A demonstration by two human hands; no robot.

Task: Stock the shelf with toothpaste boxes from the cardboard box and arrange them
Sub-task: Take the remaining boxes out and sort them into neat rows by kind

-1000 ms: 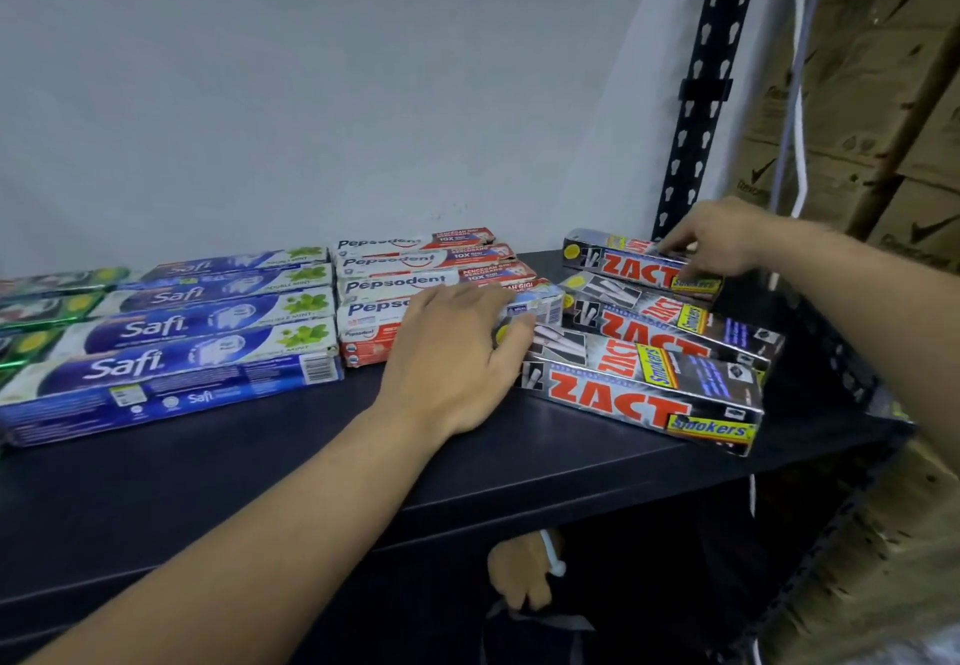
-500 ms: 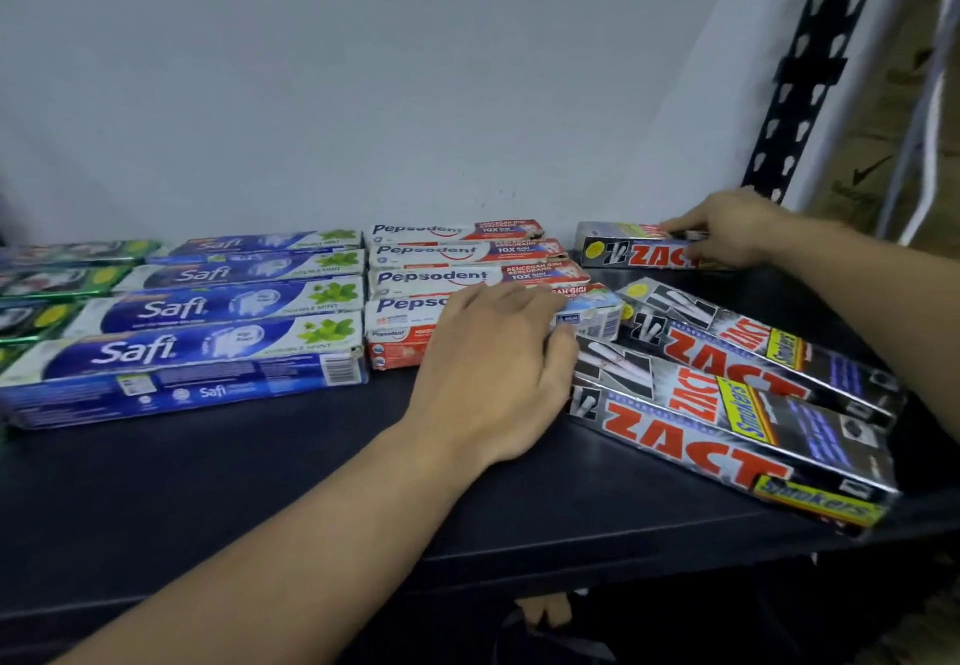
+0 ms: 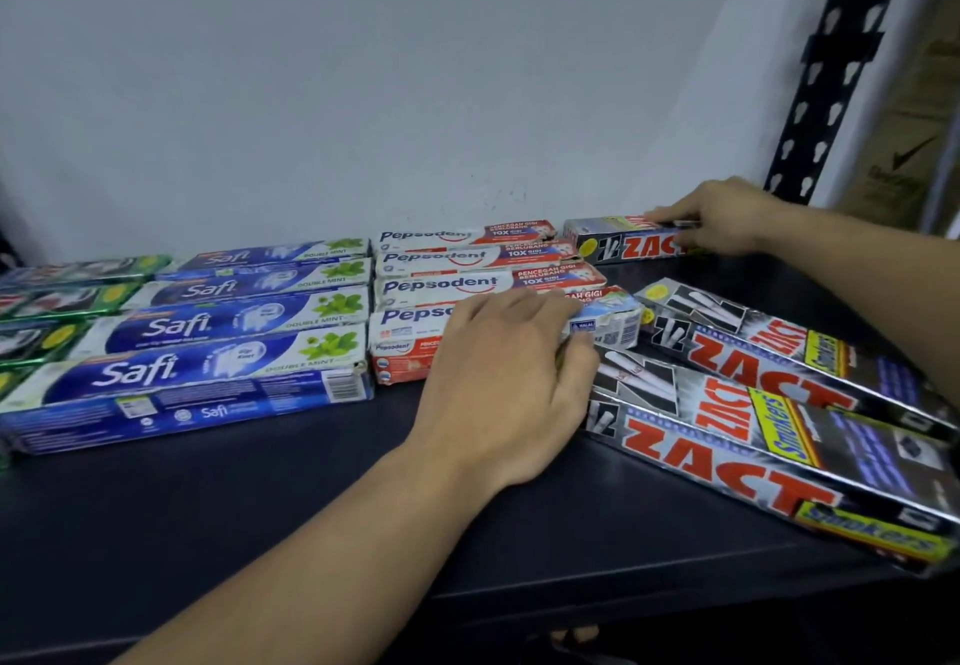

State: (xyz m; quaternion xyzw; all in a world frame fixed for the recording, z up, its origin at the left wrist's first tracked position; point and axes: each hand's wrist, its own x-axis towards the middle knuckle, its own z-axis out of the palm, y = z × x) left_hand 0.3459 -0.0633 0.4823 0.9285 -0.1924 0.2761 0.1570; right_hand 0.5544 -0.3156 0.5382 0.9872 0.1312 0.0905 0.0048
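Note:
On the dark shelf (image 3: 260, 508) lie rows of toothpaste boxes: blue Safi boxes (image 3: 208, 368), red-and-white Pepsodent boxes (image 3: 441, 282) and black-and-red Zact boxes. My right hand (image 3: 727, 215) grips the back Zact box (image 3: 623, 246), which lies along the wall beside the Pepsodent row. Two more Zact boxes (image 3: 727, 472) lie slanted at the front right. My left hand (image 3: 498, 378) rests palm down on the front Pepsodent box, its fingertips touching the left end of the nearest Zact box.
Green boxes (image 3: 62, 301) fill the far left of the shelf. A black perforated upright (image 3: 831, 67) stands at the back right corner, with stacked cardboard cartons (image 3: 914, 160) beyond it. A white wall closes the back. The front Zact box overhangs the shelf's right front edge.
My right hand has swung the back Zact box from a slant to lie straight along the wall, close to the Pepsodent row. My left hand has stayed where it was.

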